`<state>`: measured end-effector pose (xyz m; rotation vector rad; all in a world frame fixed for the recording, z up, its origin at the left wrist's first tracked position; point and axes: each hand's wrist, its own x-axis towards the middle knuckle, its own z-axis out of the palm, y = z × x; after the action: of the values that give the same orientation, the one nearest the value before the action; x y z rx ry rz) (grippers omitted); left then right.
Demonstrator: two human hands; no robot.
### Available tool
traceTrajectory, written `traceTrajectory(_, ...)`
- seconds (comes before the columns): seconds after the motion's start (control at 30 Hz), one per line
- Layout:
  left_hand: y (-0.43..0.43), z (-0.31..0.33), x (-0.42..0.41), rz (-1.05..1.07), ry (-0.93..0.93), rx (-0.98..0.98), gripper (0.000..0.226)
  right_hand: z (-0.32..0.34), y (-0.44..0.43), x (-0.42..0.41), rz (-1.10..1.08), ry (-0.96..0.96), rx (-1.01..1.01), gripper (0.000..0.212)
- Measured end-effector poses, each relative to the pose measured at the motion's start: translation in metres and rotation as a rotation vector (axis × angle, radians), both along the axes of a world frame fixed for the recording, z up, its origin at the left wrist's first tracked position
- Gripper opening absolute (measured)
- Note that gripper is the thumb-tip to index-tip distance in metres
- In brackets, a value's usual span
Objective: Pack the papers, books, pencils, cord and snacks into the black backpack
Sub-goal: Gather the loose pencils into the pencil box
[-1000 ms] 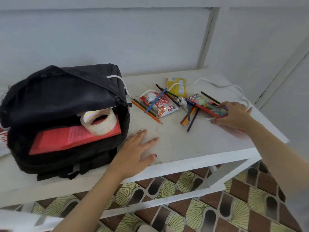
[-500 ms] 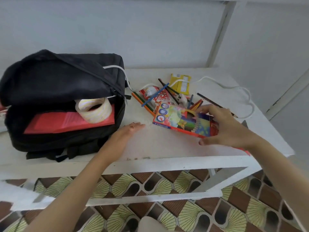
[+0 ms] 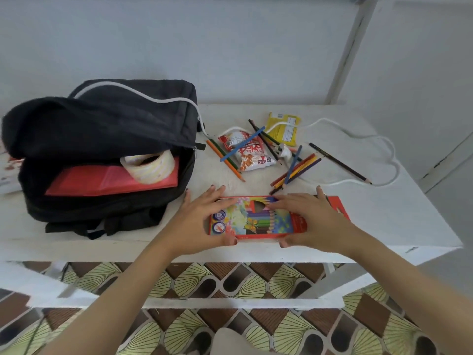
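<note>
Left hand (image 3: pixel 202 221) and right hand (image 3: pixel 311 221) each pinch an end of the pencil box (image 3: pixel 256 222), flat at the desk (image 3: pixel 389 221) front edge, long axis left-right. Loose pencils (image 3: pixel 298 169) lie just beyond, nearer right hand. Open black backpack (image 3: pixel 115 124) sits left, nearer left hand.

A white-painted table (image 3: pixel 384 226) stands against a pale, bluish-white wall (image 3: pixel 204 47); its top looks scuffed and worn. Under the top, a white lower rail (image 3: pixel 230 302) runs across the frame, and a slanted brace (image 3: pixel 345 280) shows on the right. A white vertical batten (image 3: pixel 344 52) rises on the wall behind the table's far right corner. Further right, a slanted white trim strip (image 3: pixel 446 157) crosses a plain panel. The floor (image 3: pixel 281 329) is tiled in brown, black and cream fan shapes. The light is soft and even, with only faint shadows.
</note>
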<state>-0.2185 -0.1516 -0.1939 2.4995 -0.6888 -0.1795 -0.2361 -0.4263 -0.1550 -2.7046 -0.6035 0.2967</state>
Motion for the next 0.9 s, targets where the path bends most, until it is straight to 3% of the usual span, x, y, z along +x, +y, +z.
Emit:
traceTrajectory(0.1, 0.003, 0.002, 0.003, 0.035, 0.011, -0.025, 0.087, 0.005, 0.004, 0.004, -0.026, -0.019, 0.265, 0.041)
traceTrajectory(0.17, 0.004, 0.005, 0.002, 0.050, 0.005, -0.046, 0.085, 0.012, 0.001, 0.012, -0.146, -0.134, 0.388, 0.028)
traceTrajectory(0.33, -0.010, 0.014, -0.002, 0.064, 0.004, -0.164, 0.064, 0.011, -0.012, 0.051, -0.116, -0.414, 0.016, 0.050)
traceTrajectory(0.5, -0.047, 0.035, 0.005, 0.131, 0.017, -0.320, 0.039, -0.002, -0.011, 0.069, -0.007, -0.545, -0.013, 0.020)
traceTrajectory(0.6, -0.070, 0.045, 0.020, 0.114, -0.079, -0.266, 0.036, 0.001, -0.011, 0.065, -0.053, -0.691, 0.195, 0.014)
traceTrajectory(0.77, -0.108, 0.054, 0.051, 0.076, -0.178, -0.135, 0.028, 0.031, -0.010, 0.036, -0.495, -0.724, 0.819, 0.013)
traceTrajectory(0.9, -0.133, 0.055, 0.069, 0.053, -0.252, 0.063, 0.027, 0.047, -0.010, 0.004, -0.674, -0.733, 1.065, 0.013)
